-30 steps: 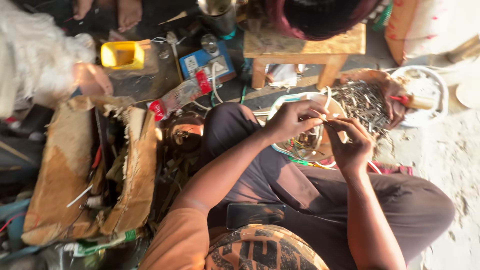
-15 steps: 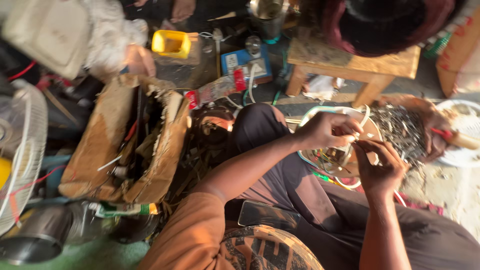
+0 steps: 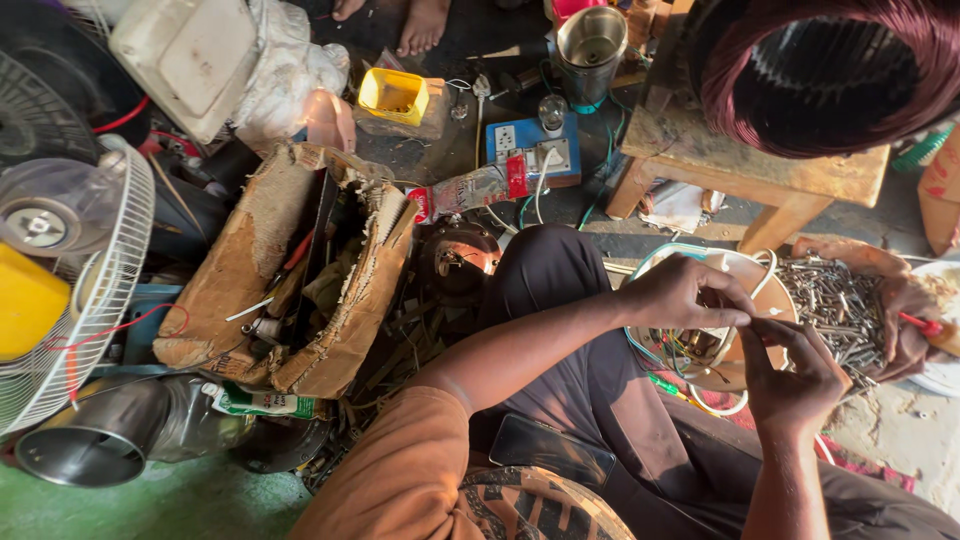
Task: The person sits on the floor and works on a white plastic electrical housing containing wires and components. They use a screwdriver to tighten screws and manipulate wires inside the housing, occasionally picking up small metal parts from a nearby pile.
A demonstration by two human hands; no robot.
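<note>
A seated person worked over a round motor housing [image 3: 745, 300] resting on the lap, just below a wooden stool [image 3: 760, 170]. The left hand [image 3: 685, 295] pinched coloured wires [image 3: 668, 350] at the housing's rim, fingers closed narrowly; the right hand [image 3: 790, 370] met it, fingertips gripping the same strands. The step appeared to be joining leads, and the next move would call for a steady twist. A pile of screws [image 3: 835, 300] lay just right of the housing.
</note>
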